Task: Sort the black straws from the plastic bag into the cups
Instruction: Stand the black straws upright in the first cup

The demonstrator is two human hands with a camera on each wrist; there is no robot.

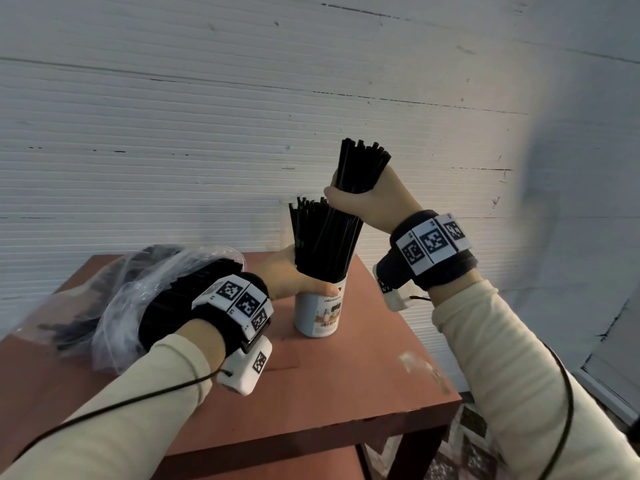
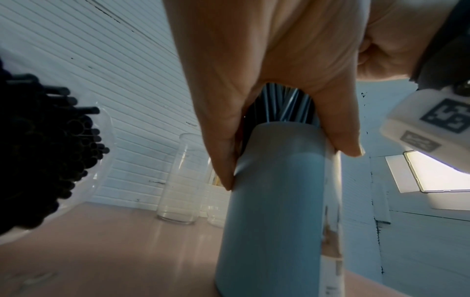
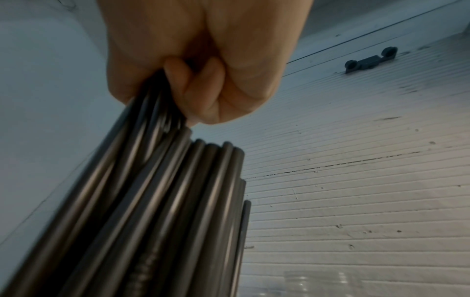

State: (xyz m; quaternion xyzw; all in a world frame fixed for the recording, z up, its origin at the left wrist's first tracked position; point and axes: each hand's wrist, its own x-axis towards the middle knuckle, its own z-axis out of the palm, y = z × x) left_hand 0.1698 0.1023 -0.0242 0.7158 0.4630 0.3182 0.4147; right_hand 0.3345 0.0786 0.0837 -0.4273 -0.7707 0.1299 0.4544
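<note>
While your worktop (image 1: 346,375) carries the plastic bag (image 1: 145,289) of remaining straws on its left, the blue cup (image 1: 320,313) stands near the middle, already crowded. Your left hand (image 1: 291,278) wraps its rim and the straws there. Your right hand (image 1: 363,199) is fisted round a bundle of black straws (image 1: 360,168), directly above the cup; the bundle's long axis slants down-left, lower ends among the standing ones.
</note>
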